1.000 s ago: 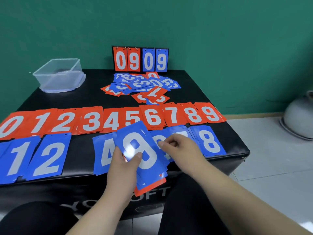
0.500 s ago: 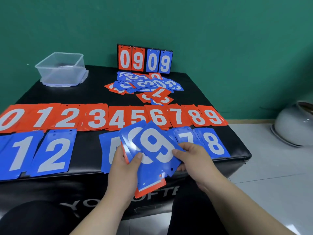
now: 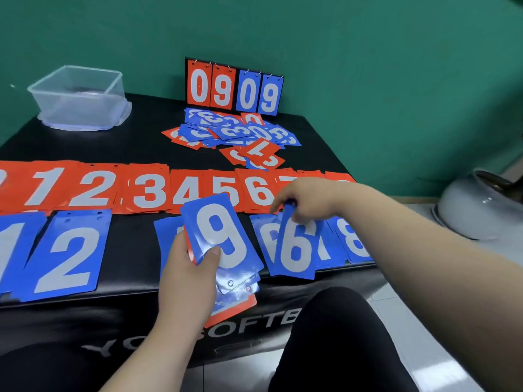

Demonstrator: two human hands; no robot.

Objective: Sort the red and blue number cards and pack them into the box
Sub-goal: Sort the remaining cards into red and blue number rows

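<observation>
A: So, what's held?
B: Left hand grips a card stack, blue 9 on top, at the tabletop's near edge; right hand pinches the blue 6 card beside it.
A: Box?
B: Far left corner.

Left hand grips card stack, blue 9 on top; right hand pinches blue 6 card at top edge.

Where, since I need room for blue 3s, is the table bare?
Bare between the blue 2 card and the blue card by the left hand; also between the clear box and the loose pile. Red row and blue 6-8 cards are crowded.
</observation>
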